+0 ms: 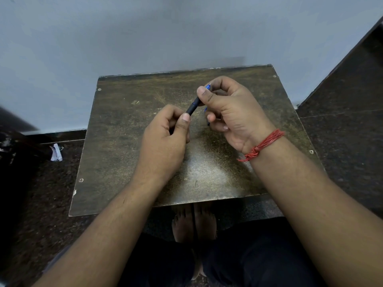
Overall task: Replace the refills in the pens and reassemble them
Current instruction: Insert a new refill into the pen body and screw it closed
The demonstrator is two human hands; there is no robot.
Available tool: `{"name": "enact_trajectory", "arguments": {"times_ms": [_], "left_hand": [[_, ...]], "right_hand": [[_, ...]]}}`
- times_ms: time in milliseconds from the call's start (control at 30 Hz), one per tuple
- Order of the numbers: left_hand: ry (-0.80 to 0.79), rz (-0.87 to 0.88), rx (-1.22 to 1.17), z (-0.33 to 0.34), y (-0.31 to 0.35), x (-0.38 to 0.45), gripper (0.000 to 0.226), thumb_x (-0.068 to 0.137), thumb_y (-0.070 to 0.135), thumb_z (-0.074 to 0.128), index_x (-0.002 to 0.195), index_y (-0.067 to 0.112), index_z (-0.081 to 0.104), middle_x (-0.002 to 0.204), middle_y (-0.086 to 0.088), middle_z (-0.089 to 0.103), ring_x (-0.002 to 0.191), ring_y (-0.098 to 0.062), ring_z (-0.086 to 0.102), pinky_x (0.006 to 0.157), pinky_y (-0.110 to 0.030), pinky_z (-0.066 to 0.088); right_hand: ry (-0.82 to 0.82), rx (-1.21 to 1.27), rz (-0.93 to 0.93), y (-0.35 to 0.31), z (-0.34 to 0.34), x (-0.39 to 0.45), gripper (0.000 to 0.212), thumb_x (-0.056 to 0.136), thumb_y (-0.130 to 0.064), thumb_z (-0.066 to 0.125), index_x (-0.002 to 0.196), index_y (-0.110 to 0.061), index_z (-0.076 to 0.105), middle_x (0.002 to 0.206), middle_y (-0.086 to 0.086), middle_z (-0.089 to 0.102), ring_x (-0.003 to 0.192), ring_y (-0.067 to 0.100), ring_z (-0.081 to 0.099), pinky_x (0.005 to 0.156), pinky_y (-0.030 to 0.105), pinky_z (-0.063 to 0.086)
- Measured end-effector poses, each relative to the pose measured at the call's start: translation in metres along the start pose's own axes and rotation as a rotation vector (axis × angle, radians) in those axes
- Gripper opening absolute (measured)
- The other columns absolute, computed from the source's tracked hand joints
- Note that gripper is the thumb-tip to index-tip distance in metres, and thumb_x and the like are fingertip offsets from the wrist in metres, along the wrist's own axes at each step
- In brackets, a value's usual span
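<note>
Black pen barrel (191,108) pinched by left hand (165,137), blue tip (207,87) by right hand (228,112); cross-threading risk if misaligned

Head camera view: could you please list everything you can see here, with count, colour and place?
Pen: one, black barrel with blue tip end, held above the table between both hands.
Blue part: one, mostly hidden in the right hand; cannot tell what it is.
Table: one, worn brown top, against the wall.
Wall: grey-white, behind the table.
Floor: dark speckled, around the table.
Paper scrap: one, white, on the floor at left.
Thread band: red, right wrist.
Left hand: grips the barrel's near end.
Right hand: grips the tip end.
Feet: two, bare, below the table.
</note>
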State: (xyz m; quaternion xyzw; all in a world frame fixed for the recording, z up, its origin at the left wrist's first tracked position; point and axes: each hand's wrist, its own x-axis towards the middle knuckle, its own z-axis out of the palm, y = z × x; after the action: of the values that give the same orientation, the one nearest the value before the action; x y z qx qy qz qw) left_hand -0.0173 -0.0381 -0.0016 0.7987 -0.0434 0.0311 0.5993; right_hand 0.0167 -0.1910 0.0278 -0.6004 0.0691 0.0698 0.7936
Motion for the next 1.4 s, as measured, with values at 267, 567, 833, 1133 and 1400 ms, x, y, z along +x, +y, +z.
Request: {"name": "enact_trajectory", "arguments": {"times_ms": [267,567,833,1133,1400], "left_hand": [[0.108,0.056,0.118,0.006,0.001,-0.003,0.016,0.096,0.034,0.054,0.08,0.03,0.055,0.062,0.005,0.054,0.054,-0.025,0.054,0.054,-0.049,0.05],[0.152,0.093,0.235,0.006,0.006,-0.005,0.014,0.101,0.018,0.057,0.088,0.02,0.056,0.065,0.008,0.055,0.057,-0.004,0.049,0.051,-0.013,0.034],[0.195,-0.035,0.167,-0.001,0.006,0.001,0.022,0.104,0.022,0.054,0.082,0.027,0.053,0.067,0.009,0.054,0.053,0.001,0.045,0.05,-0.012,0.035],[0.197,-0.058,0.163,0.0,0.006,0.0,0.016,0.103,0.023,0.055,0.09,0.016,0.059,0.066,0.01,0.053,0.053,0.001,0.045,0.052,-0.013,0.035],[0.179,-0.06,0.169,-0.001,0.008,0.0,0.017,0.103,0.024,0.054,0.088,0.018,0.058,0.065,0.01,0.051,0.054,0.002,0.045,0.052,-0.012,0.036]], "right_hand": [[0.058,0.148,0.025,-0.001,0.012,-0.001,0.036,0.093,0.002,0.062,0.071,-0.016,0.041,0.063,0.004,0.051,0.038,0.005,0.037,0.034,0.017,0.025],[0.133,-0.016,-0.036,0.006,0.012,0.001,0.021,0.093,-0.018,0.069,0.08,-0.015,0.053,0.072,0.01,0.065,0.037,0.008,0.04,0.037,0.02,0.031],[0.334,-1.113,-0.316,-0.008,-0.017,0.002,0.008,0.089,-0.032,0.069,0.088,-0.026,0.064,0.08,-0.012,0.063,0.077,0.007,0.061,0.068,0.027,0.051],[0.111,-1.578,-0.193,0.005,0.005,0.001,0.024,0.094,-0.033,0.06,0.113,-0.019,0.055,0.108,0.005,0.065,0.099,0.03,0.063,0.072,0.037,0.047],[0.035,-1.106,-0.129,0.011,0.0,0.01,0.019,0.089,-0.023,0.067,0.108,-0.024,0.069,0.09,-0.001,0.067,0.081,0.019,0.064,0.077,0.035,0.054]]}}
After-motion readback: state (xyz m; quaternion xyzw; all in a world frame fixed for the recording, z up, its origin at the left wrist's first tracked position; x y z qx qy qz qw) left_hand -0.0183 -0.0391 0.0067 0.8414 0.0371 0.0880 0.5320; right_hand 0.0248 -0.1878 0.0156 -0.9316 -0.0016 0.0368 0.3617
